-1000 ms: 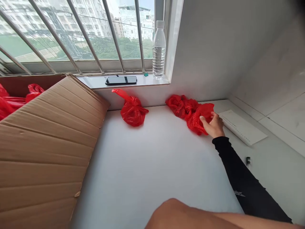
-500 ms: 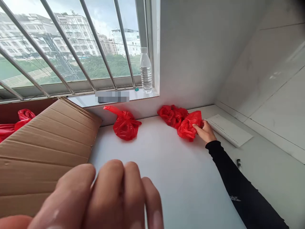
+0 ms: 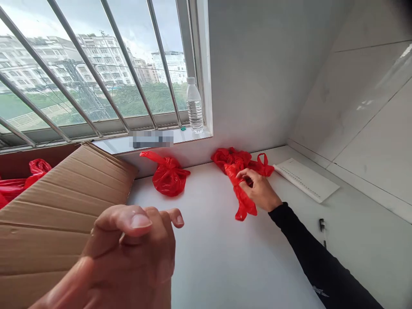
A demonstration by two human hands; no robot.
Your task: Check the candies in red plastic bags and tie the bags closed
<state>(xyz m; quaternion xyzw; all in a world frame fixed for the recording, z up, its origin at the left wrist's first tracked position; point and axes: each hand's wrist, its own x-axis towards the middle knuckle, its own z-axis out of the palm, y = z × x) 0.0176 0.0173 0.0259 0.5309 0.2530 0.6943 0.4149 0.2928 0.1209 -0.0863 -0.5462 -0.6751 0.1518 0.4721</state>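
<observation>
On the white table, my right hand (image 3: 260, 189) pinches a crumpled red plastic bag (image 3: 245, 202), its lower end hanging toward me. Behind it, against the wall, lies more bunched red plastic (image 3: 228, 158), with a loop of it sticking up to the right of my fingers. Large in the foreground is my left hand (image 3: 141, 253), raised over the table, fingers curled in and thumb bent across; nothing shows in its grip. A knotted red bag (image 3: 170, 177) with something inside rests farther off, between the two hands and apart from both.
At left stands a cardboard box (image 3: 64, 206) with red bags (image 3: 22, 182) inside. A water bottle (image 3: 194, 107) is on the windowsill, near a blurred-out item (image 3: 151, 139). To the right lie a white notepad (image 3: 309, 179) and a black pen (image 3: 322, 227). Metal bars cross the window.
My right hand has moved left and nearer with the red bag, which now hangs stretched out. My left hand has turned and curled, its thumb now showing. The view has shifted slightly.
</observation>
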